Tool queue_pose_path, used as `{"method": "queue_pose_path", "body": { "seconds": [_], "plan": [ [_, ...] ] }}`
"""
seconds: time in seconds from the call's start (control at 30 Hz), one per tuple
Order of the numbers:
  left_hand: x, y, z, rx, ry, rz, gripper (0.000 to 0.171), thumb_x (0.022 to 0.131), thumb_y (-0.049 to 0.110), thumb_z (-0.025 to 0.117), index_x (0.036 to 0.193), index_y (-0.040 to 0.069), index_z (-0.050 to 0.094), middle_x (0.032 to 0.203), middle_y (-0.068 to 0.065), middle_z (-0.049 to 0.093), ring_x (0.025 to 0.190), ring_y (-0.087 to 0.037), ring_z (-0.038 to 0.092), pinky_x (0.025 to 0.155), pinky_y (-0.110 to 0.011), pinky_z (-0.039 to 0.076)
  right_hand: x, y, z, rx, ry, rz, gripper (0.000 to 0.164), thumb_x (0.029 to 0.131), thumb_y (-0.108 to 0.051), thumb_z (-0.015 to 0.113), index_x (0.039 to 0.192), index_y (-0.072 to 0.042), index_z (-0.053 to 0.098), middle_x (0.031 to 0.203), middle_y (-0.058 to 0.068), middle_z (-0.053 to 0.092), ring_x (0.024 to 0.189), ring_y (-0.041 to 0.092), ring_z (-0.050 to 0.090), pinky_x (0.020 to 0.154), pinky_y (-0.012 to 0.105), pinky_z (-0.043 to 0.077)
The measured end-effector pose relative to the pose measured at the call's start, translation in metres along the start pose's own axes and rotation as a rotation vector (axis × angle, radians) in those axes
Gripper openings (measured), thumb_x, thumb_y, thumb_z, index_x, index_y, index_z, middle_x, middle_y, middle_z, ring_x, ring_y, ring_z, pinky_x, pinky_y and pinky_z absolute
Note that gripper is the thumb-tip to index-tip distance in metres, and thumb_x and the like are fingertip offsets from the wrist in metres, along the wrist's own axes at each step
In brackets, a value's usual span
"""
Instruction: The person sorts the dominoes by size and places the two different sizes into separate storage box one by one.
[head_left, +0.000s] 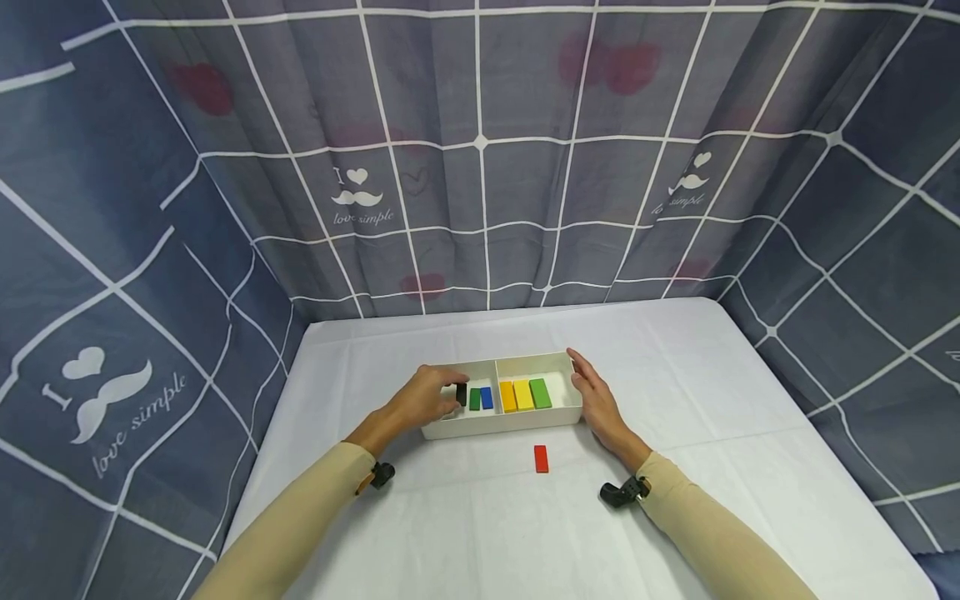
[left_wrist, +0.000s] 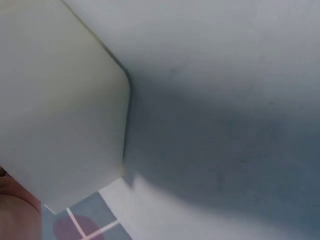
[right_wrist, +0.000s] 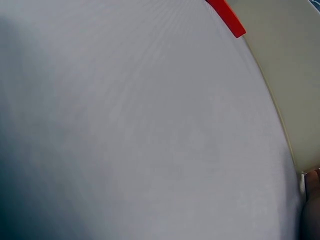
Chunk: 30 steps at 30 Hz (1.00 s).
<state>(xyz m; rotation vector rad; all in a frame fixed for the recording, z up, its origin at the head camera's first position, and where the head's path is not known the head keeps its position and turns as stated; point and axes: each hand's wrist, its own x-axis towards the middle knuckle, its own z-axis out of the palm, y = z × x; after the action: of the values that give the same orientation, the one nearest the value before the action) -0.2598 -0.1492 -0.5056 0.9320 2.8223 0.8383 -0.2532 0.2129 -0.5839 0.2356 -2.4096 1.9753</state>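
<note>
A white box [head_left: 480, 427] with two compartments stands on the table, its outer wall filling part of the left wrist view. My left hand [head_left: 422, 397] reaches over its left end and pinches a black block [head_left: 461, 395] between thumb and fingers, inside the left compartment. Beside it lie a small green block [head_left: 475, 399] and a blue block [head_left: 487, 398]. The right compartment holds yellow blocks [head_left: 523, 395] and a larger green block [head_left: 540, 393]. My right hand [head_left: 602, 410] grips the box's right end, fingers at the back corner and thumb at the rim.
A red block [head_left: 541, 459] lies on the white tablecloth [head_left: 480, 525] in front of the box. Dark grid-patterned curtains [head_left: 525, 192] close off the back and both sides of the table.
</note>
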Motion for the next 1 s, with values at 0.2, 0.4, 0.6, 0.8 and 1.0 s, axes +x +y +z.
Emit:
{"method": "queue_pose_path", "body": {
  "seconds": [0.2,0.4,0.6,0.8,1.0],
  "plan": [
    [0.007,0.002,0.001,0.063,-0.057,-0.016,0.049,0.091,0.003,0.088,0.137,-0.002,0.074,0.139,-0.017,0.075,0.134,-0.035,0.07,0.117,-0.053,0.054,-0.001,0.0,0.0,-0.007,0.004,-0.005,0.053,0.12,-0.023,0.042,0.173,-0.02,0.037,0.181,0.011,0.029,0.169,0.037,0.021,0.138,0.059,0.013],
    [0.012,0.004,0.002,0.114,-0.097,-0.009,0.045,0.09,0.002,0.089,0.133,-0.003,0.076,0.134,-0.018,0.077,0.129,-0.035,0.072,0.117,-0.054,0.053,0.0,0.002,0.0,0.002,0.004,-0.015,0.053,0.119,-0.022,0.042,0.172,-0.018,0.037,0.181,0.012,0.029,0.169,0.037,0.021,0.138,0.058,0.014],
    [0.017,0.005,0.004,0.111,-0.133,-0.005,0.043,0.088,-0.003,0.087,0.13,-0.005,0.077,0.13,-0.019,0.079,0.123,-0.035,0.073,0.111,-0.051,0.058,-0.001,0.002,-0.001,-0.005,0.008,-0.014,0.053,0.119,-0.023,0.043,0.172,-0.019,0.037,0.181,0.012,0.03,0.169,0.037,0.022,0.138,0.059,0.014],
    [0.022,0.003,0.008,0.126,-0.164,-0.003,0.045,0.087,-0.003,0.087,0.131,-0.004,0.077,0.13,-0.017,0.079,0.12,-0.03,0.075,0.108,-0.046,0.061,0.0,0.001,0.0,-0.007,0.009,-0.014,0.053,0.119,-0.023,0.043,0.172,-0.019,0.038,0.181,0.011,0.03,0.169,0.036,0.022,0.138,0.058,0.014],
    [0.025,0.004,0.01,0.132,-0.161,0.025,0.041,0.086,-0.001,0.089,0.126,-0.002,0.08,0.123,-0.014,0.081,0.106,-0.023,0.076,0.098,-0.041,0.064,0.0,0.002,0.001,0.0,0.01,-0.01,0.053,0.119,-0.022,0.043,0.172,-0.019,0.038,0.181,0.011,0.03,0.169,0.037,0.022,0.138,0.058,0.014]
  ]
}}
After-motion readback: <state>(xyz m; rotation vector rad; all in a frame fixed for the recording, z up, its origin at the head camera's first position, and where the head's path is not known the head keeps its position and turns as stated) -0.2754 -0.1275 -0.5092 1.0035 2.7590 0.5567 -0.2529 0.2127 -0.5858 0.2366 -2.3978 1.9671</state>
